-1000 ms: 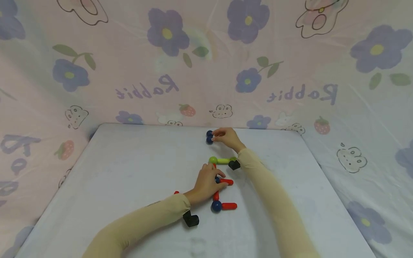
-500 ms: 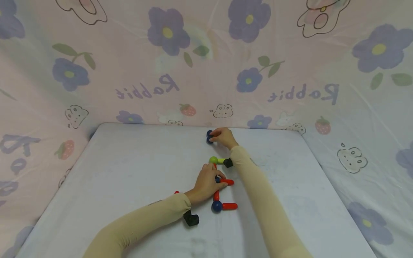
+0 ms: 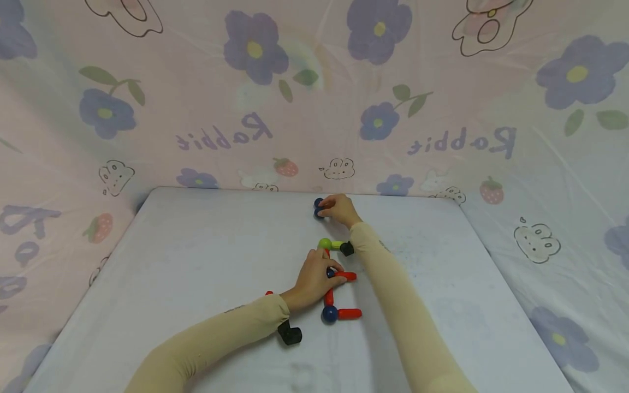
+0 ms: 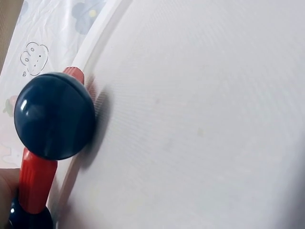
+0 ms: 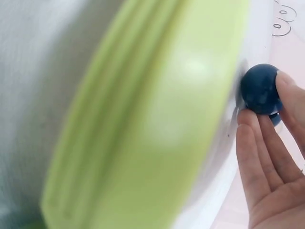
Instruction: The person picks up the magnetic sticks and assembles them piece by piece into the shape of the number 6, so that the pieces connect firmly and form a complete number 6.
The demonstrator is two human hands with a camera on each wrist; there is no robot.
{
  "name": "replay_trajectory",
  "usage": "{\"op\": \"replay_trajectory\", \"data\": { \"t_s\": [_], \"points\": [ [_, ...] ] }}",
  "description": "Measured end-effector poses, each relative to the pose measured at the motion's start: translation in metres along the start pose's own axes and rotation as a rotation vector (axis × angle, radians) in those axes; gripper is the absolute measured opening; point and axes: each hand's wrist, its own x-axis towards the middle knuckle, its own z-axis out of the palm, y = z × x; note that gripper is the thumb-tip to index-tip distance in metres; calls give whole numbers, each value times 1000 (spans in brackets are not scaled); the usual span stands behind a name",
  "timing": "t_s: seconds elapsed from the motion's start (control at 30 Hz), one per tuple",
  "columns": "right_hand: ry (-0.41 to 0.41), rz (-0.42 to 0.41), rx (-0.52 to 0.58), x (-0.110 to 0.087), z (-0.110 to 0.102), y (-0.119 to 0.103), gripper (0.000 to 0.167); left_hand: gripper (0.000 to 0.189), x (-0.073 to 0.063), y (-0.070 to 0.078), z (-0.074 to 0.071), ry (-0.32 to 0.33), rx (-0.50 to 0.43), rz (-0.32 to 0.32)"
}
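Observation:
My left hand [image 3: 314,278] pinches a red rod [image 3: 350,276] of a ball-and-rod magnetic building set, where it meets a dark blue ball [image 3: 331,272] partly covered by the fingers. Closer to me, the same figure has another dark blue ball [image 3: 330,314] with a red rod [image 3: 350,313] pointing right. A lime green ball [image 3: 325,244] and green rod [image 3: 337,245] form its far end. Near the table's back edge, my right hand [image 3: 341,210] holds a dark blue ball [image 5: 261,89] between thumb and fingers. A second blue ball [image 3: 319,202] lies right beside it.
The white table [image 3: 221,234] ends at a patterned cloth [image 3: 314,109] behind it. A red tip [image 3: 268,293] shows past my left sleeve [image 3: 231,327]. Black wrist devices sit beneath both cuffs; the right one [image 3: 346,249] is close above the green rod.
My right forearm has shifted slightly left, so its wrist device covers more of the green rod. The right fingers stay at the blue balls, and my left hand is practically still.

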Motion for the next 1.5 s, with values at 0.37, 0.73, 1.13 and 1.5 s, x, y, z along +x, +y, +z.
{"op": "replay_trajectory", "data": {
  "t_s": [0.37, 0.73, 1.13, 1.5],
  "points": [
    [-6, -45, -16, -3, -9, 1, 30, 22, 0, 0, -1, 1, -2, 21],
    [-9, -136, -2, -15, -24, 0, 31, 22, -2, 2, -3, 1, -17, 15],
    [-21, -132, 69, -49, -47, 12, 31, 23, 0, -1, 1, -8, -20, 5],
    [-54, -108, 94, -102, -68, 33, 35, 22, -2, 1, -1, -20, -40, -12]
  ]
}}
